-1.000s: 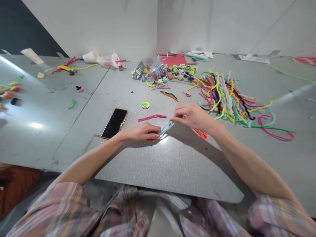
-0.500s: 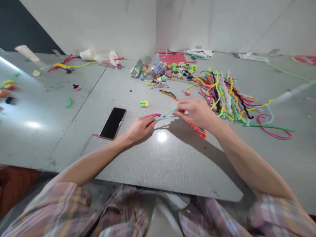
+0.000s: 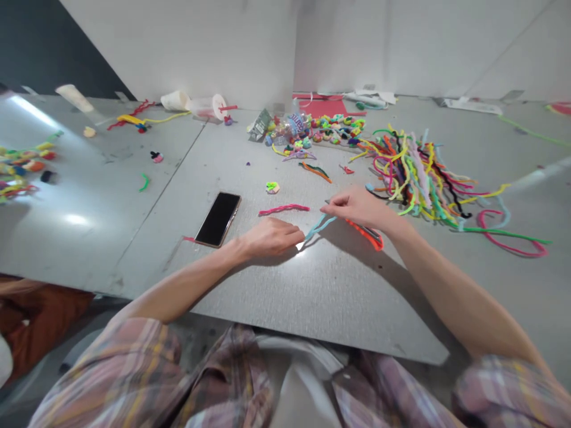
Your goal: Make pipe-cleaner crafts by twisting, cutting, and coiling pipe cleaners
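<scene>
My left hand (image 3: 277,236) has its fingers closed on one end of a doubled, twisted light-blue pipe cleaner (image 3: 317,228). At the other end, my right hand (image 3: 345,205) is closed in a pinch on the blue strands; its fingertips partly hide them. A dark pointed tip shows just past the right fingers. Under that hand lies an orange looped thing with a grey part (image 3: 371,238), mostly covered. A twisted pink pipe cleaner (image 3: 284,209) lies on the table beyond my left hand.
A phone (image 3: 218,219) lies left of my hands. To the right spreads a heap of coloured pipe cleaners (image 3: 417,172). Small colourful pieces (image 3: 336,128), a clear bottle (image 3: 294,125) and cups (image 3: 175,100) stand farther back. The table's near edge (image 3: 312,337) runs before my lap.
My left hand has come nearer to me and away from the pink pipe cleaner, which now shows whole. The light-blue strands slant more between my hands. The view has shifted left.
</scene>
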`<act>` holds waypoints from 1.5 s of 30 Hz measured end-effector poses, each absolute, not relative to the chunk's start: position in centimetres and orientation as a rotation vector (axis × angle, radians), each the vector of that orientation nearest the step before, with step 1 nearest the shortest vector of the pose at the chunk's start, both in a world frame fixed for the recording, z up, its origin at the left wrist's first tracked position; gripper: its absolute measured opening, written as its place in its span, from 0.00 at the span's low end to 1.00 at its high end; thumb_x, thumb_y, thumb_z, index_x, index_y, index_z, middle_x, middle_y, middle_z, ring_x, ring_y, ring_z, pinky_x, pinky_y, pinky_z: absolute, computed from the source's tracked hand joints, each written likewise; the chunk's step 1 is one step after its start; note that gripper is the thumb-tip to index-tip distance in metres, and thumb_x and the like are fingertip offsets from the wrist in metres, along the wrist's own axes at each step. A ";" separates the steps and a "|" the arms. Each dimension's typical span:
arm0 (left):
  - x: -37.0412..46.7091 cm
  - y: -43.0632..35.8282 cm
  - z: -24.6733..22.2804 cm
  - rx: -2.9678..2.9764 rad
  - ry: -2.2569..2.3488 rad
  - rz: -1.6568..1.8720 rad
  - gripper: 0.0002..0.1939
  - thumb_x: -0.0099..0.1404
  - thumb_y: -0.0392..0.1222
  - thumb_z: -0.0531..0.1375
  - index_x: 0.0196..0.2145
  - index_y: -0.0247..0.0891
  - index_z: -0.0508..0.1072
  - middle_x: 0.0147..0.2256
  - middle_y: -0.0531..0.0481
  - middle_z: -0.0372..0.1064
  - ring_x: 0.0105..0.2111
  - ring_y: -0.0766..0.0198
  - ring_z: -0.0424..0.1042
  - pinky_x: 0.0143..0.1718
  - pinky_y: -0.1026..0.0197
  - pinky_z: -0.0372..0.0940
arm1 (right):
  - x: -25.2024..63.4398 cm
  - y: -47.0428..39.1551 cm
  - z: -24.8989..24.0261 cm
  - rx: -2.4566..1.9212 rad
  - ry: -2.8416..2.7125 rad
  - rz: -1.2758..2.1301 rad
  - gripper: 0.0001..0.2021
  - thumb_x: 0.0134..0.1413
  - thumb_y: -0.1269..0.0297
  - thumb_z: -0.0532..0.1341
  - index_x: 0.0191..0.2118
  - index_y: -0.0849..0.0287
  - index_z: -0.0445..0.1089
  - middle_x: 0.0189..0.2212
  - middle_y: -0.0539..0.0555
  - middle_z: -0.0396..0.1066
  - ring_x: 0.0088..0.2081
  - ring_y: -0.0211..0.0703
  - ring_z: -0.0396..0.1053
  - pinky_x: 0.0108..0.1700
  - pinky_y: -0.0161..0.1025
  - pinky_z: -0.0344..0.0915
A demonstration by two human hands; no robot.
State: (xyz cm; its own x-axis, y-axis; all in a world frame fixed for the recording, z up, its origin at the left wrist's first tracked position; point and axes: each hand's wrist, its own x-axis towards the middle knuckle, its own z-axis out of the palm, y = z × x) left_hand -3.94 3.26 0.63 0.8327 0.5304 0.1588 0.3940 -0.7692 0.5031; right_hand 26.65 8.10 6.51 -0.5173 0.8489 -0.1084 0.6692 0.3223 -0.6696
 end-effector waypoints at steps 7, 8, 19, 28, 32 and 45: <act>-3.3 4.8 -1.8 2.447 1.063 0.743 0.16 0.85 0.44 0.52 0.41 0.41 0.77 0.40 0.44 0.80 0.36 0.58 0.74 0.41 0.56 0.60 | 28.5 6.3 5.4 -1.335 -1.934 0.853 0.31 0.63 0.31 0.70 0.58 0.52 0.75 0.50 0.61 0.83 0.44 0.55 0.79 0.47 0.51 0.76; -3.2 4.9 -2.0 2.453 1.095 0.739 0.17 0.85 0.44 0.52 0.42 0.40 0.78 0.41 0.43 0.81 0.37 0.58 0.75 0.40 0.56 0.60 | 29.1 5.8 4.8 -1.447 -1.978 0.697 0.32 0.63 0.31 0.70 0.58 0.53 0.75 0.48 0.62 0.83 0.44 0.57 0.80 0.48 0.53 0.75; -2.4 5.4 -2.1 2.582 1.273 0.535 0.15 0.84 0.41 0.54 0.47 0.37 0.81 0.44 0.41 0.83 0.37 0.58 0.76 0.39 0.57 0.60 | 31.5 1.3 -0.9 -1.684 -2.361 0.099 0.20 0.80 0.46 0.55 0.52 0.56 0.77 0.52 0.72 0.79 0.50 0.68 0.75 0.45 0.58 0.69; -2.6 4.7 -1.7 2.637 1.089 0.502 0.12 0.79 0.40 0.57 0.38 0.39 0.79 0.38 0.46 0.80 0.37 0.58 0.76 0.39 0.58 0.61 | 30.2 0.8 -0.5 -1.617 -2.180 0.234 0.21 0.81 0.52 0.52 0.67 0.58 0.68 0.57 0.71 0.79 0.51 0.68 0.77 0.50 0.58 0.71; -2.7 4.2 -1.8 2.625 1.115 0.517 0.14 0.78 0.40 0.59 0.32 0.40 0.76 0.31 0.49 0.75 0.31 0.60 0.71 0.36 0.57 0.58 | 30.1 0.8 0.0 -1.675 -2.210 0.257 0.19 0.80 0.51 0.56 0.63 0.55 0.71 0.51 0.66 0.83 0.42 0.62 0.77 0.41 0.51 0.63; -2.9 3.4 -2.0 2.688 0.991 0.618 0.15 0.77 0.40 0.59 0.30 0.40 0.74 0.27 0.53 0.71 0.27 0.64 0.67 0.31 0.58 0.51 | 29.6 0.1 0.5 -1.745 -2.368 0.078 0.13 0.80 0.52 0.60 0.54 0.53 0.77 0.48 0.59 0.85 0.39 0.55 0.74 0.36 0.46 0.48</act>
State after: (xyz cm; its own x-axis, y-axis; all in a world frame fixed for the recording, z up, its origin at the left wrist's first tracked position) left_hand -2.95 3.38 -2.04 0.6861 0.6573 0.3119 0.5690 -0.7519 0.3329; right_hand 29.60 0.12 0.48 -0.2838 0.9504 0.1275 0.9398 0.3021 -0.1595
